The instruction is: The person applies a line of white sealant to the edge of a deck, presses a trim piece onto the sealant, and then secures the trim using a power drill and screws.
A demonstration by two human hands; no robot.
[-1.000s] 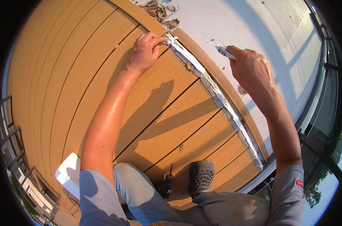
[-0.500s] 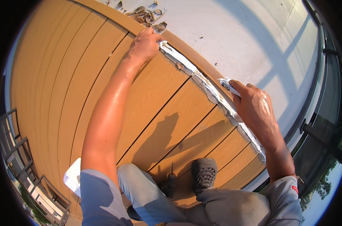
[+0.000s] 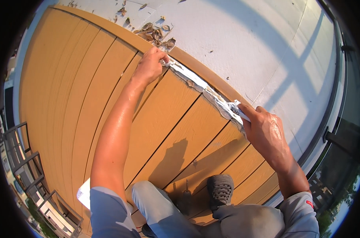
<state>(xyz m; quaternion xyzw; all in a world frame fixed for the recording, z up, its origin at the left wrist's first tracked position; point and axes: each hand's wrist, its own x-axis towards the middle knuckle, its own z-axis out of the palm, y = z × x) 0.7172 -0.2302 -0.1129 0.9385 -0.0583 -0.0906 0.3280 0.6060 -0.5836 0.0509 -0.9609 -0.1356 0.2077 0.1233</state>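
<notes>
A long, crumpled white strip [image 3: 191, 75] lies along the joint between the orange-brown deck boards [image 3: 168, 107] and a raised brown edging board [image 3: 205, 71]. At its far left end, my left hand [image 3: 151, 65] is closed, fingertips pinching the white material. My right hand [image 3: 265, 131] wraps round a white, flattened, tube-like piece with dark print [image 3: 239, 112], whose ragged tip touches the strip. Whether that piece is a tube or a wrapped tool I cannot tell. Rough grey edges and a brown leaf [image 3: 191, 84] show beside the strip.
Dry leaves [image 3: 154, 33] lie on the pale floor [image 3: 227, 35] beyond the edging. Near my feet a dark drill-like tool [image 3: 184, 200] stands beside my shoe [image 3: 220, 191]. A white box-like object [image 3: 84, 193] is by my left arm. Dark-framed glass [image 3: 338, 146] borders the right.
My right hand has brought the printed white piece down and left onto the strip. My left hand stays at the strip's far end; the whole view has shifted slightly.
</notes>
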